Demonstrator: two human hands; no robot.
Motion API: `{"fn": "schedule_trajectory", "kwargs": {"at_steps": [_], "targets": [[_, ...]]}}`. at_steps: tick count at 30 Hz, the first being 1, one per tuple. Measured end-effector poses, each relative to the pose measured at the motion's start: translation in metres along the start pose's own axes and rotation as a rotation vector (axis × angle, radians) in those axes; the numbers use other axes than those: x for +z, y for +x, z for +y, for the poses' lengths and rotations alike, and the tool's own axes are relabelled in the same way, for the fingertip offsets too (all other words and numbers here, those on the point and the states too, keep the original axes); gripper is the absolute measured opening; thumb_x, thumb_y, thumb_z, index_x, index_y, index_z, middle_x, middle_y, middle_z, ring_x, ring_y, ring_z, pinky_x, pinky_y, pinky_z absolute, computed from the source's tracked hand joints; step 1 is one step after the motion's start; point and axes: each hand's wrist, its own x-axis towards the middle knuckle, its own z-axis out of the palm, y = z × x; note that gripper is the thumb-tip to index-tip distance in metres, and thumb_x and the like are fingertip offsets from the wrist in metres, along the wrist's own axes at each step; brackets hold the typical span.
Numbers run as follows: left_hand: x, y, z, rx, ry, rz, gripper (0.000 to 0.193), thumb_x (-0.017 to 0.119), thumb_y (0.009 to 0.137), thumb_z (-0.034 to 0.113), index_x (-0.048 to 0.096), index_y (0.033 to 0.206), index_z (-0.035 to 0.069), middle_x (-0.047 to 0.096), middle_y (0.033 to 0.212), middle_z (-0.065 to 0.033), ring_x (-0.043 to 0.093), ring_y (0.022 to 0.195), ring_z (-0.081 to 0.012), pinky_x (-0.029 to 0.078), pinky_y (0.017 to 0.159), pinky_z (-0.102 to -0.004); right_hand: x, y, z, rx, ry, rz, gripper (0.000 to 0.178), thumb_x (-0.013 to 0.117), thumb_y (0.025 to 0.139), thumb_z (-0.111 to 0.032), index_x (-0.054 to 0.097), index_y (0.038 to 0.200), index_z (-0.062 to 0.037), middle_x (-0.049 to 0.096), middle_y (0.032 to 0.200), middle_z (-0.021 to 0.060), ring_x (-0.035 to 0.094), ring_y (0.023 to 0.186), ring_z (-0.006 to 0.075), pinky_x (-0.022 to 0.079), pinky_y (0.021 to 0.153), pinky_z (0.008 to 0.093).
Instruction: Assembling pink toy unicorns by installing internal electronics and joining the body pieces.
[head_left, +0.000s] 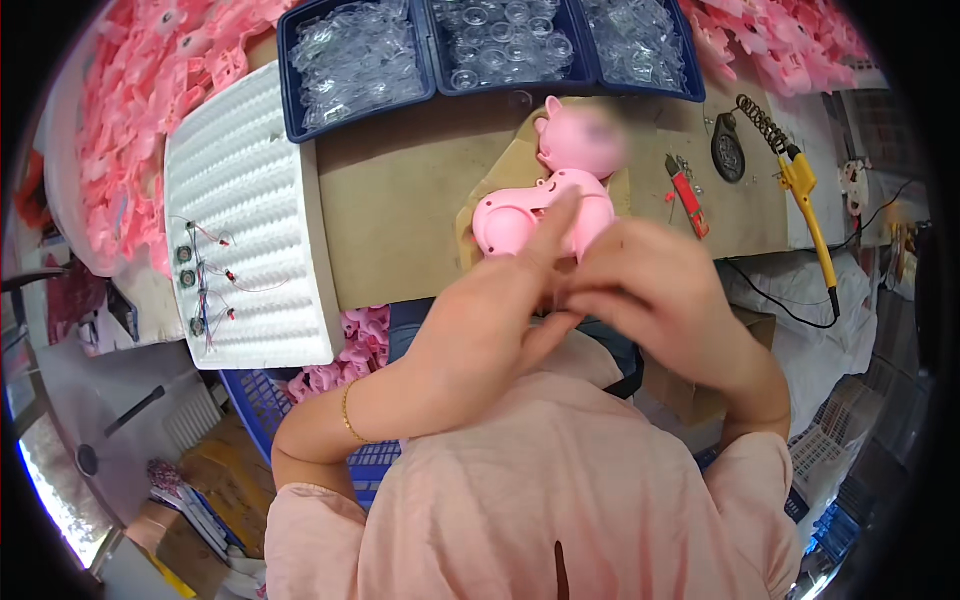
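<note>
Pink toy (560, 182) of smooth plastic lies on a tan sheet (515, 160) over the worktop (400, 210), just ahead of the person. Head (578, 140): round, a little glossy, small ear standing up on the left side; right side blurred. Body (505, 228): wide, lobed, round bulge at left, small dark holes, tiny loop on the upper edge; near part hidden by the hands. Left hand (470, 325): long finger stretched across the body, thumb toward the other hand. Right hand (655, 285): fingers bent, tips drawn together beside the left thumb. Motion blur there; cannot tell whether either hand grips anything. Red cutter (687, 198) lies off to the right
</note>
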Motion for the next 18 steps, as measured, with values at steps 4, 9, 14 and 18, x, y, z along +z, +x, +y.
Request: {"fn": "schedule_trajectory", "kwargs": {"at_steps": [4, 9, 14, 18], "targets": [[0.014, 0.004, -0.017, -0.008, 0.174, 0.234, 0.083, 0.070, 0.072, 0.006, 0.024, 0.140, 0.001, 0.059, 0.108, -0.0157, 0.058, 0.097, -0.0291, 0.047, 0.082, -0.0374, -0.004, 0.022, 0.040, 0.086, 0.008, 0.006, 0.009, 0.065, 0.073, -0.003, 0.062, 0.082, -0.0009, 0.060, 0.080, 0.0079, 0.059, 0.072, 0.0214, 0.046, 0.063, 0.0289], [0.024, -0.003, -0.028, -0.124, 0.106, 0.325, 0.064, 0.065, 0.070, 0.003, 0.041, 0.129, -0.001, 0.056, 0.114, -0.0183, 0.056, 0.104, -0.0341, 0.047, 0.085, -0.0390, 0.008, 0.026, 0.056, 0.000, 0.005, -0.062, 0.010, 0.066, 0.073, -0.004, 0.062, 0.082, -0.0007, 0.059, 0.080, 0.0083, 0.059, 0.072, 0.0213, 0.047, 0.064, 0.0291], [0.017, 0.002, -0.033, -0.021, 0.343, 0.261, 0.050, 0.064, 0.070, 0.004, 0.053, 0.118, -0.001, 0.057, 0.115, -0.0153, 0.057, 0.104, -0.0304, 0.048, 0.084, -0.0365, 0.014, 0.029, 0.049, 0.066, -0.059, -0.050, 0.015, 0.067, 0.072, -0.006, 0.062, 0.086, -0.0021, 0.055, 0.077, 0.0082, 0.058, 0.072, 0.0225, 0.045, 0.063, 0.0324], [0.012, 0.011, -0.030, 0.134, 0.521, 0.172, 0.043, 0.064, 0.068, 0.006, 0.059, 0.110, -0.003, 0.057, 0.117, -0.0154, 0.057, 0.105, -0.0286, 0.048, 0.085, -0.0365, 0.017, 0.014, 0.025, -0.009, -0.483, 0.023, 0.027, 0.070, 0.064, -0.012, 0.062, 0.088, -0.0003, 0.050, 0.077, 0.0082, 0.053, 0.073, 0.0245, 0.042, 0.062, 0.0356]]}}
